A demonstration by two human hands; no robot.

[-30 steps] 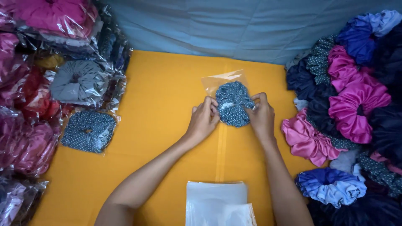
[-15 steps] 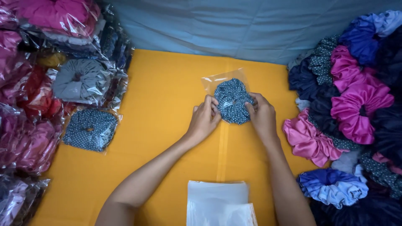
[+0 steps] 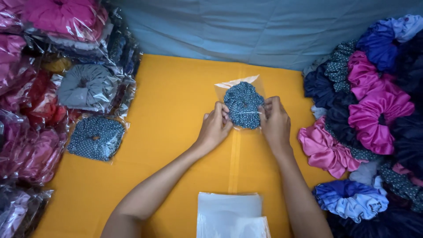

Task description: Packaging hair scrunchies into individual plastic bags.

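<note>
Nearest, below both wrists, a stack of empty clear bags (image 3: 231, 215) lies flat on the yellow tablecloth (image 3: 176, 101). Up from it, the left hand (image 3: 215, 128) and the right hand (image 3: 275, 121) meet at the near edge of a small clear bag (image 3: 240, 88). The left fingers (image 3: 220, 110) are curled narrow and pinch the bag's near left edge; the right fingers (image 3: 268, 105) are bent the same way, pinching the near right edge. Between the two sets of fingertips, and reaching just past them, sits a dark blue dotted scrunchie (image 3: 243, 105) inside that bag. The bag's far end shows empty, lying flat on the cloth beyond the fingertips.

Well to the left of the left fingers, another dotted scrunchie sealed in its own bag (image 3: 94, 137) rests on the cloth, and just beyond it a grey bagged scrunchie (image 3: 86, 87). Further left and beyond, a heap of bagged pink and red scrunchies (image 3: 31, 88) is stacked up.

To the right of the right fingers, loose scrunchies lie in a pile with no bags: a pink satin one (image 3: 326, 150) nearest the hand, a light blue one (image 3: 350, 198) nearer the body, a magenta one (image 3: 379, 114) further right, and navy ones (image 3: 326, 86) beyond. A blue cloth (image 3: 264, 31) hangs across the far side.
</note>
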